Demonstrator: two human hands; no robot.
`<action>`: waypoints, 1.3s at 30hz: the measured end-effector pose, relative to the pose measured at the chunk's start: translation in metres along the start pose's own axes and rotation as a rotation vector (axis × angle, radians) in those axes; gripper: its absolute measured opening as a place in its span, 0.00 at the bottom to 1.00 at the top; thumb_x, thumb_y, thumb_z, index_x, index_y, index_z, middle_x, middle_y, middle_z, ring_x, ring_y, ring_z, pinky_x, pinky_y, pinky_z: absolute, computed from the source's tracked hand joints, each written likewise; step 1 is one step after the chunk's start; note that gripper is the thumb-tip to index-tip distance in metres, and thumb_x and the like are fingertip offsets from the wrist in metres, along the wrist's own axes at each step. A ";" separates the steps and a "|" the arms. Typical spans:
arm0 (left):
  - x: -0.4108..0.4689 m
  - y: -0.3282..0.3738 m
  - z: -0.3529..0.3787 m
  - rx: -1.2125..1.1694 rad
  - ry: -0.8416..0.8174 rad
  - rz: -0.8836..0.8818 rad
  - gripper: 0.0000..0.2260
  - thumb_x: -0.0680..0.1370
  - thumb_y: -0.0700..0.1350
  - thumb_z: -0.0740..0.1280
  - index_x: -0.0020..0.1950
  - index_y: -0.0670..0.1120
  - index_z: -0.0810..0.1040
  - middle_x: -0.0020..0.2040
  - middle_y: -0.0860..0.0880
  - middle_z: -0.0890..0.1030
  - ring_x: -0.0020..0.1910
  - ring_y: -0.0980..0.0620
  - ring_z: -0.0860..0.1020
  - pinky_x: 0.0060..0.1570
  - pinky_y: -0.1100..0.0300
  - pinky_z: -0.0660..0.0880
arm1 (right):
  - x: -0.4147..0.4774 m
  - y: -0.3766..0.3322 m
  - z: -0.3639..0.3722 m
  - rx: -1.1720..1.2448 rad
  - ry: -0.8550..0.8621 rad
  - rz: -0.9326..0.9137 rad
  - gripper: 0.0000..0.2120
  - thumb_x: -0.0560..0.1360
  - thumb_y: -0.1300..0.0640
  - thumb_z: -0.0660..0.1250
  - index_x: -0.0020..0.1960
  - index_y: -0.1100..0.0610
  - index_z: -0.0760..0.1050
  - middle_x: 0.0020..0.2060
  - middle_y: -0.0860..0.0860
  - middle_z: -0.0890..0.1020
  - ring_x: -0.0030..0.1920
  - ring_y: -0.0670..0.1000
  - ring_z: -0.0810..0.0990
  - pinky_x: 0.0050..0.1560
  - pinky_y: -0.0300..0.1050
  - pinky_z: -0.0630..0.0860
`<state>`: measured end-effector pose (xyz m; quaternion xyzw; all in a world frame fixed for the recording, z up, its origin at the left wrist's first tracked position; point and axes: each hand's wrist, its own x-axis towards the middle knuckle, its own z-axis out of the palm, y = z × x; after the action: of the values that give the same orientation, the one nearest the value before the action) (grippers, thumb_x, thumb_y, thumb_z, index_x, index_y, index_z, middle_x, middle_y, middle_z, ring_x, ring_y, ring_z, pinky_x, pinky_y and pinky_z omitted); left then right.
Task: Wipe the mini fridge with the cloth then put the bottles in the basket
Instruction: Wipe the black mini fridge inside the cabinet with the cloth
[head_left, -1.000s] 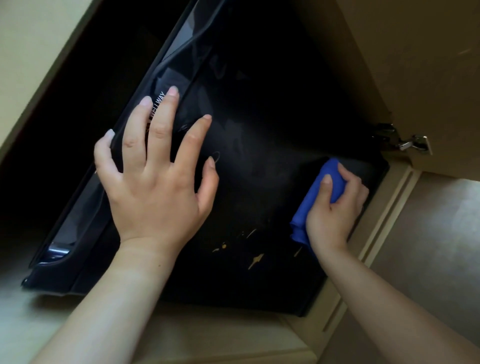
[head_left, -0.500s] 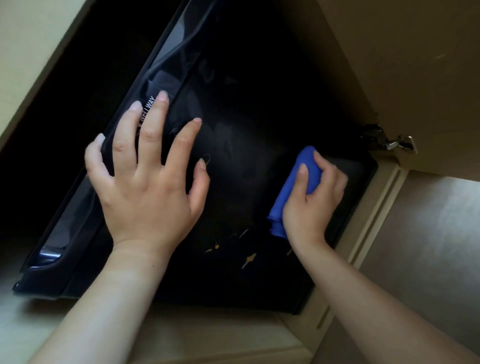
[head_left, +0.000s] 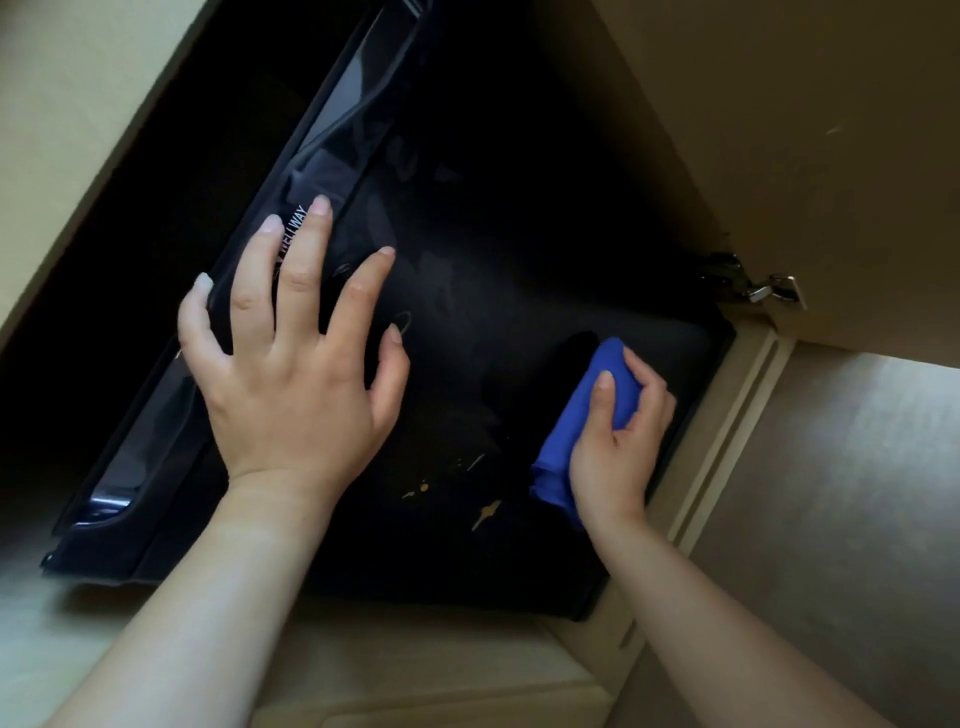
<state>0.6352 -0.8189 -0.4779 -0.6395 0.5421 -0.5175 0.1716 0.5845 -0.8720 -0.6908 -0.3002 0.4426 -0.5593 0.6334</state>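
Beige cabinet (head_left: 779, 130) boards close in the black fridge (head_left: 519, 234) on both sides, so its top is the face that can be reached from above, and that is where the work is. The fridge sits tilted across the view, its glossy door edge to the left.

The left hand (head_left: 291, 395) lies flat on that top with fingers spread wide, fingertips reaching onto the door edge. This looks like bracing, to steady the fridge and the person's lean while the other arm rubs. The right hand (head_left: 618, 441) curls round the blue cloth (head_left: 571, 431), bunched into a thick wad, and presses it onto the top near the right edge. A wad likely gives firmer pressure than a loose sheet.

Yellowish stains (head_left: 485, 512) lie just left of the cloth, near the front, not yet wiped by my reading. A metal hinge (head_left: 763, 291) holds the open cabinet door at right. Bottles and basket are out of view.
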 end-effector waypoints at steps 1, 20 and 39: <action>0.000 0.001 -0.002 -0.010 -0.012 -0.003 0.18 0.79 0.51 0.59 0.68 0.50 0.72 0.74 0.45 0.64 0.72 0.46 0.58 0.67 0.45 0.53 | 0.002 0.007 -0.010 0.016 -0.005 0.059 0.14 0.79 0.50 0.59 0.65 0.48 0.68 0.61 0.45 0.69 0.61 0.42 0.70 0.62 0.32 0.65; -0.031 0.060 0.025 -0.124 -0.103 0.078 0.17 0.78 0.50 0.60 0.65 0.50 0.75 0.71 0.47 0.70 0.71 0.46 0.63 0.71 0.46 0.52 | 0.025 0.092 -0.045 -0.230 0.030 0.252 0.16 0.80 0.50 0.57 0.67 0.49 0.65 0.66 0.52 0.66 0.65 0.53 0.67 0.64 0.44 0.62; -0.031 0.064 0.028 -0.164 -0.050 0.050 0.18 0.78 0.49 0.58 0.66 0.47 0.74 0.71 0.45 0.70 0.70 0.46 0.64 0.71 0.47 0.55 | 0.047 -0.013 0.001 -0.177 -0.127 -0.315 0.17 0.77 0.53 0.60 0.64 0.58 0.70 0.57 0.50 0.68 0.58 0.47 0.67 0.59 0.29 0.58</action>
<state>0.6300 -0.8240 -0.5541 -0.6502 0.5941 -0.4508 0.1450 0.5785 -0.9206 -0.6898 -0.4551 0.3967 -0.5902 0.5359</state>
